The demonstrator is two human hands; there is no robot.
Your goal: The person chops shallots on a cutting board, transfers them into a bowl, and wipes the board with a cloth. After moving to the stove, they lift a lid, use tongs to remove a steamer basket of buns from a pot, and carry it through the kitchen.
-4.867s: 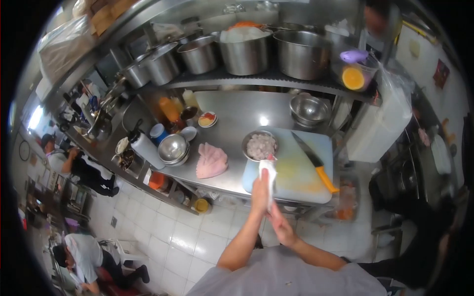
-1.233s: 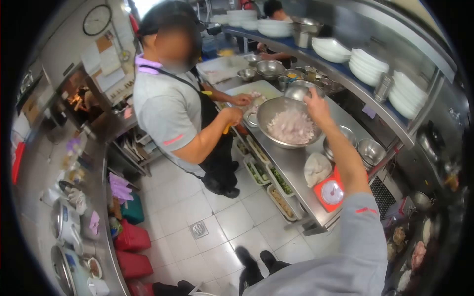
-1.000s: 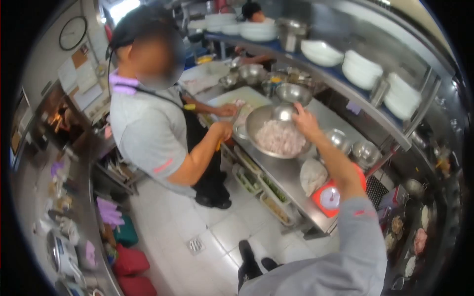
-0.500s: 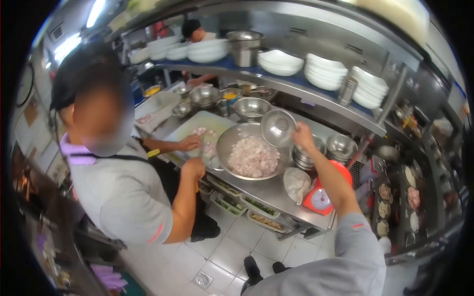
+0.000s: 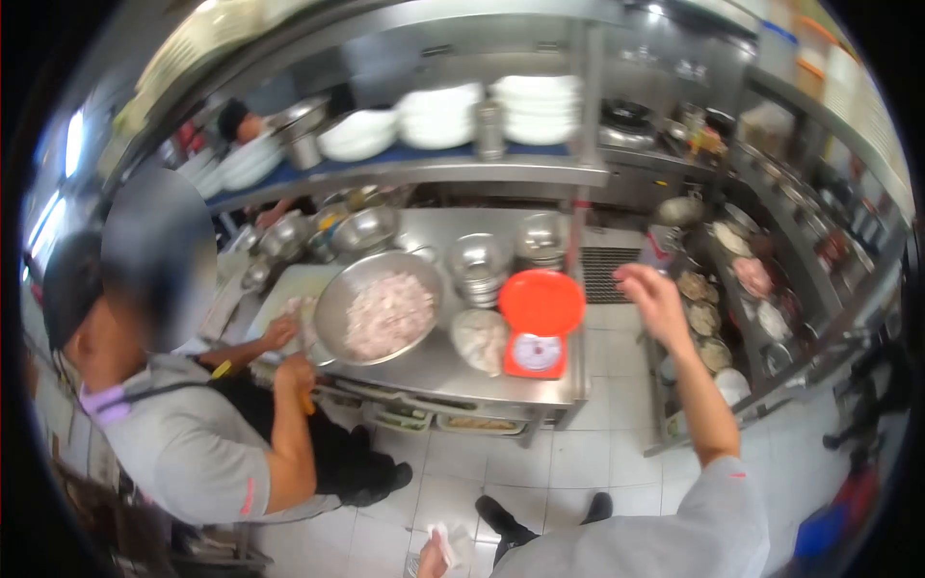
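Right grip (image 5: 655,301) now beyond chunk-filled bowl (image 5: 332,306)

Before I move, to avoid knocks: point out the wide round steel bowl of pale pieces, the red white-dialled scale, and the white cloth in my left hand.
Wide round steel bowl (image 5: 331,308): head view, bare inner wall.
Red white-dialled scale (image 5: 541,304): head view, middle of its round top.
White cloth (image 5: 453,545): head view, its middle.

White tiles cover the floor (image 5: 617,433). A steel shelf (image 5: 434,173) runs above the far side of the steel table (image 5: 482,222); strip lights (image 5: 74,144) glow far left.
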